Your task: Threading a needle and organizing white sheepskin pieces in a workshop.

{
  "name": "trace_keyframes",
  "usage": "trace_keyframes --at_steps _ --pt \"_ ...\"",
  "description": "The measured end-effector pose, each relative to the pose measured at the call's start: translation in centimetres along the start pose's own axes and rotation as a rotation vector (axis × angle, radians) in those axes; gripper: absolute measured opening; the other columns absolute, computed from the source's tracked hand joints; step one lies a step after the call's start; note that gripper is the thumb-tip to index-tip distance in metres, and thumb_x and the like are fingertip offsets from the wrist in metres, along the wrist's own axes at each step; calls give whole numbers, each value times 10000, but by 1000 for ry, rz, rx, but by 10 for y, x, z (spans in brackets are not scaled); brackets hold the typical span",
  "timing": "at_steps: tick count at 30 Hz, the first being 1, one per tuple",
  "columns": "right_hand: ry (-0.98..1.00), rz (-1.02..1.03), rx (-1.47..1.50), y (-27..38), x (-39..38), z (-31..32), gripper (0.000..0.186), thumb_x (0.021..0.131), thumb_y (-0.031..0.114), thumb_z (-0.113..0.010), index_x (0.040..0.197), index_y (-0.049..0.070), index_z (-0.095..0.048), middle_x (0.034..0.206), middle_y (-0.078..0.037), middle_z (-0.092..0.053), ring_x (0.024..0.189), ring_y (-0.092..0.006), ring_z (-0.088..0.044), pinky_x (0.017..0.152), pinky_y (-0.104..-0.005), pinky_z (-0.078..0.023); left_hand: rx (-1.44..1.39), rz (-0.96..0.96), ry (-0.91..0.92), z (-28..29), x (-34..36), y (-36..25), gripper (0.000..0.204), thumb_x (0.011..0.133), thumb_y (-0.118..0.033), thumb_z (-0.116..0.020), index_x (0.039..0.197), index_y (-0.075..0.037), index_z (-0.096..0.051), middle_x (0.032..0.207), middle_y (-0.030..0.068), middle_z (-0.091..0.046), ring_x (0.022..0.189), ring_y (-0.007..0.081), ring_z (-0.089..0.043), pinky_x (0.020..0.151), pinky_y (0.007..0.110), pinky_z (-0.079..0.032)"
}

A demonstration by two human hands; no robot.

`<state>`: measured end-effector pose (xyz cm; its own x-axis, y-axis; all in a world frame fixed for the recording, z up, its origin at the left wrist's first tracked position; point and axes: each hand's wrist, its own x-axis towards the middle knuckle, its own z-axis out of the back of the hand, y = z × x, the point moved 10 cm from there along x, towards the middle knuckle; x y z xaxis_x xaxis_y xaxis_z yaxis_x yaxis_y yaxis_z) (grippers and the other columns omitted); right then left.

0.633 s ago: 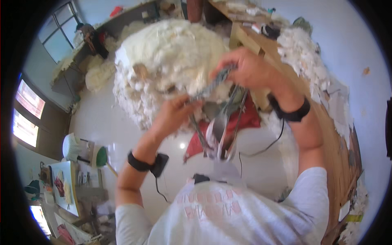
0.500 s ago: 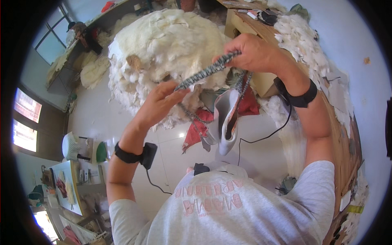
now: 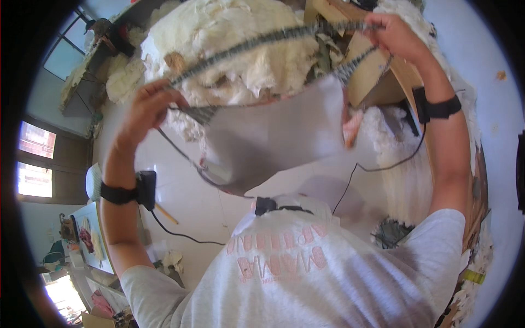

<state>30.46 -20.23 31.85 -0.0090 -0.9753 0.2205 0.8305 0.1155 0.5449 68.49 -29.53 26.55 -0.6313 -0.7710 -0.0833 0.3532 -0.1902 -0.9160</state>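
Observation:
My left hand (image 3: 153, 106) is closed on one end of a long dark mottled strap (image 3: 246, 45). My right hand (image 3: 391, 38), raised at the upper right, pinches the other end, so the strap arches between them. Beneath it a wide grey piece of cloth (image 3: 273, 131), with pinkish edging at its right, hangs on similar straps, slightly blurred and spread above my lap. A big heap of cream fluffy fleece (image 3: 219, 24) lies just behind it.
Wooden furniture (image 3: 366, 71) with white scraps stands to the right. At the left are a worktable (image 3: 104, 262) with assorted items and a shelf (image 3: 76, 87) with dark items and fleece. Black cables (image 3: 186, 235) run from devices strapped on both my forearms.
Both hands have moved up and outward, farther apart. The strap is stretched longer, and the bunched hanging piece has opened out into a wide grey sheet.

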Motion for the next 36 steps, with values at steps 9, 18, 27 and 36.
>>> trace_keyframes --at_steps 9,18,27,36 --pt "-106 -224 343 -5 -10 26 127 872 130 -546 772 59 -579 600 2 -554 460 -52 -475 376 -191 -341 -346 -194 -136 66 -13 -70 199 889 -224 -481 736 -99 -454 595 -35 -383 388 3 -285 316 138 -208" --pt "-397 -162 874 -41 0 96 197 895 243 -475 741 122 -497 542 51 -413 413 -27 -358 326 -147 -259 -258 -131 -297 101 1 -86 141 908 -225 -485 827 -110 -493 578 -63 -373 357 5 -268 288 158 -175" --pt "-46 135 1248 18 -1 83 397 830 447 -550 663 87 -554 669 -51 -567 622 -179 -565 565 -271 -485 236 -788 -334 131 -32 -158 393 893 -148 -474 1243 25 -425 593 -63 -367 427 7 -298 342 122 -228" --pt "-3 369 1265 53 -18 62 242 849 278 -558 698 92 -527 599 13 -483 473 -98 -388 465 -272 -344 -186 -281 -59 52 -25 -104 276 781 -184 -571 987 -25 -480 503 22 -428 363 50 -352 316 168 -248"
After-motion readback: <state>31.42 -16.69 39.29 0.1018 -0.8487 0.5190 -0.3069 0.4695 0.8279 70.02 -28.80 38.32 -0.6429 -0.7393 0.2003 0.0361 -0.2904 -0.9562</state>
